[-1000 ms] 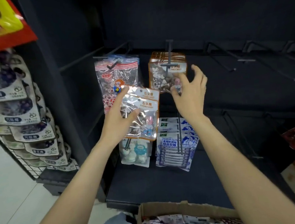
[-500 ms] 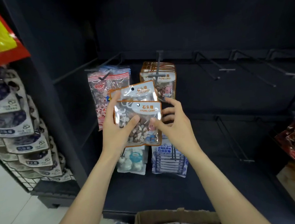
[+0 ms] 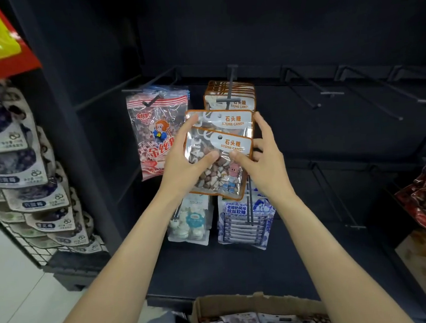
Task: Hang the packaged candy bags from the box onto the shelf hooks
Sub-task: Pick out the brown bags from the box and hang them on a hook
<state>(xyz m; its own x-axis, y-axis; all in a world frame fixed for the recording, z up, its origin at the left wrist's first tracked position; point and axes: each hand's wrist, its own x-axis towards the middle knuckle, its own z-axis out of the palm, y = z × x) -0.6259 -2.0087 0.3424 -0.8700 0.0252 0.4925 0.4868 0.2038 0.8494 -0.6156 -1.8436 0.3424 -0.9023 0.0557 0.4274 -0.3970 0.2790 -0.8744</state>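
Your left hand (image 3: 182,169) grips the left edge of two overlapped stone candy bags (image 3: 219,158), thumb across the front; your right hand (image 3: 263,162) pinches the right edge, thumb on the front and fingers curled behind. Both bags are off any hook, held in front of the stone candy hook (image 3: 230,91), their punch holes just below its tip. That hook already carries a stack of the same bags (image 3: 229,93), so part of the job is done. To the left hangs the red-striped candy bag (image 3: 157,135); below are the white marshmallow bags (image 3: 190,221) and the blue soft-candy bags (image 3: 244,217), also hung. Empty hooks (image 3: 308,90) run off to the right. Near you, the cardboard box (image 3: 243,306) holds more packets, so plenty is left, judging by what shows.
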